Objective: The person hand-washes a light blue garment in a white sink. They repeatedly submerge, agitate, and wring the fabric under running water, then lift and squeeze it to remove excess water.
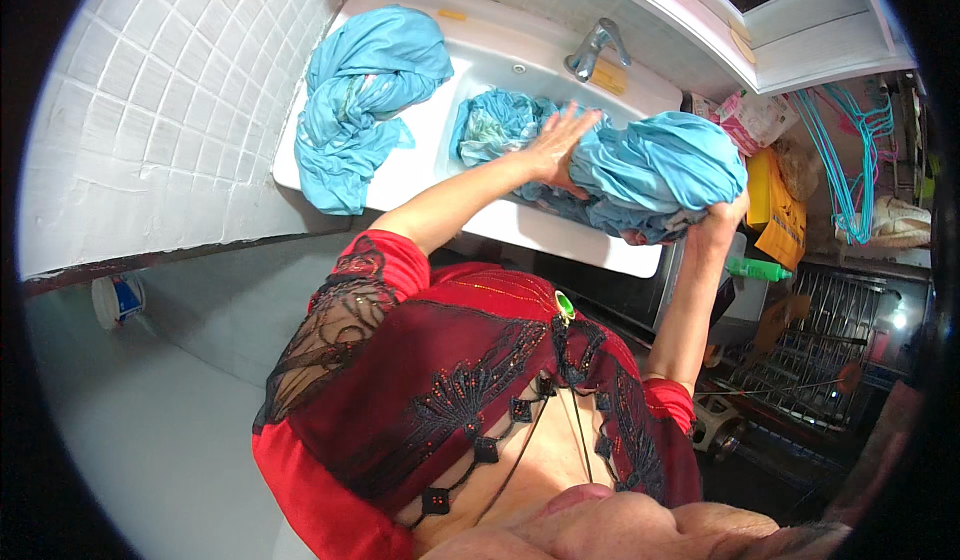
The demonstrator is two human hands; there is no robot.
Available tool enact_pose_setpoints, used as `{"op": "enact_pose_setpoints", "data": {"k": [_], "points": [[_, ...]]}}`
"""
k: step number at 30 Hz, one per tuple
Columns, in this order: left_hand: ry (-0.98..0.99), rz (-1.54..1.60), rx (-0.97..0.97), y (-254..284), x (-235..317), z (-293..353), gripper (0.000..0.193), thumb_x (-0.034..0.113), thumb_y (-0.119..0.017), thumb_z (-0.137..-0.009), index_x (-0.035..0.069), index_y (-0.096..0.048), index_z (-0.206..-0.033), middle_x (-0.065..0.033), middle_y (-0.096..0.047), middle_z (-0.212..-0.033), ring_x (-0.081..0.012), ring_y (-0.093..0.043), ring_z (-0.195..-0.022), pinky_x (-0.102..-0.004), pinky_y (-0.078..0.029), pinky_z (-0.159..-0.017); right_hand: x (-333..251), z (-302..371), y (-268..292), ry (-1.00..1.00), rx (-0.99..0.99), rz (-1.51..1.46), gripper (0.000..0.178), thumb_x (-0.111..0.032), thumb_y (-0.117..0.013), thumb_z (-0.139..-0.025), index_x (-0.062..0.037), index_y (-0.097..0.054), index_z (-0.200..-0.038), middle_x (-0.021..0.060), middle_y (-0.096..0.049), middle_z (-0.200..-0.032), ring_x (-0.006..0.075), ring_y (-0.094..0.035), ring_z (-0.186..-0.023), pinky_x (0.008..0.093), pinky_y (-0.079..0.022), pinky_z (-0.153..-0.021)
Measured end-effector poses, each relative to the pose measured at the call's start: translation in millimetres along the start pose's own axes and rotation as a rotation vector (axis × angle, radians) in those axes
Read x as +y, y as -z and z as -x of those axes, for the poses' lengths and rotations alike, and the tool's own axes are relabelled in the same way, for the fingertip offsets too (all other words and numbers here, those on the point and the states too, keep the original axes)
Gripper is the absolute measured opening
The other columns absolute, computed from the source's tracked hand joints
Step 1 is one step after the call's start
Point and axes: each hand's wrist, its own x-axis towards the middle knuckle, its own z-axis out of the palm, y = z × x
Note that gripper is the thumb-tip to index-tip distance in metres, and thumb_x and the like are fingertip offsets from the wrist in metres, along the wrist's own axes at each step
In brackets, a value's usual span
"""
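Observation:
A large bundle of wet light-blue cloth [655, 165] lies bunched over the right side of the white sink [560, 240]. My left hand [565, 145] rests on its left part, fingers spread and pointing up and to the right. Around the bundle's right end curls my right hand [722, 222], supporting it from below; most of its fingers are hidden by the folds. More blue cloth with a pale green and white pattern [500, 125] sits in the basin left of my left hand. Whether it joins the bundle I cannot tell.
A second twisted heap of blue cloth [370, 100] lies on the sink's left ledge. The chrome faucet [598, 48] stands behind the basin, near yellow soap bars [607, 78]. Blue hangers [850, 160], an orange packet [780, 225] and a green bottle [758, 269] are at the right.

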Motion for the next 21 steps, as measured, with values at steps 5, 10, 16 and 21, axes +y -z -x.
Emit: {"op": "enact_pose_setpoints", "data": {"k": [5,10,16,21], "points": [[0.246,0.514,-0.223,-6,1,-9,0.07,0.032,-0.087,-0.056,0.003,-0.061,-0.114,-0.0149,-0.067,-0.105,-0.0276,-0.063,-0.1,-0.0351,-0.046,-0.09,4,-18,19,-0.055,0.011,-0.003,0.057,-0.007,-0.061,-0.066,0.007,-0.054,-0.121,0.0124,-0.064,-0.11,0.0209,-0.063,-0.1,0.032,-0.047,-0.092],[0.356,0.786,-0.427,46,-15,38,0.053,0.02,-0.083,-0.063,0.0,-0.065,-0.109,-0.0095,-0.07,-0.101,-0.0188,-0.063,-0.091,-0.0316,-0.046,-0.09,58,-35,33,-0.246,0.033,0.038,0.052,-0.006,-0.058,-0.063,0.0043,-0.058,-0.115,0.009,-0.064,-0.106,0.0182,-0.062,-0.096,0.0308,-0.048,-0.088],[0.607,1.045,-0.237,159,4,91,0.079,0.014,-0.081,-0.059,-0.003,-0.049,-0.129,-0.0129,-0.061,-0.116,-0.0211,-0.057,-0.105,-0.0329,-0.043,-0.096,124,-37,-20,-0.4,-0.322,0.017,0.036,-0.008,-0.055,-0.065,0.0036,-0.064,-0.098,0.0079,-0.065,-0.091,0.0178,-0.06,-0.081,0.0298,-0.047,-0.078],[0.825,0.935,0.306,210,65,133,0.091,0.013,-0.08,-0.055,-0.008,-0.04,-0.133,-0.0181,-0.055,-0.124,-0.0276,-0.053,-0.115,-0.0365,-0.038,-0.102,175,-38,-107,-0.381,-0.87,0.22,0.043,-0.018,-0.078,-0.06,0.0008,-0.067,-0.098,0.0128,-0.068,-0.095,0.0237,-0.062,-0.089,0.0332,-0.048,-0.085]]}}
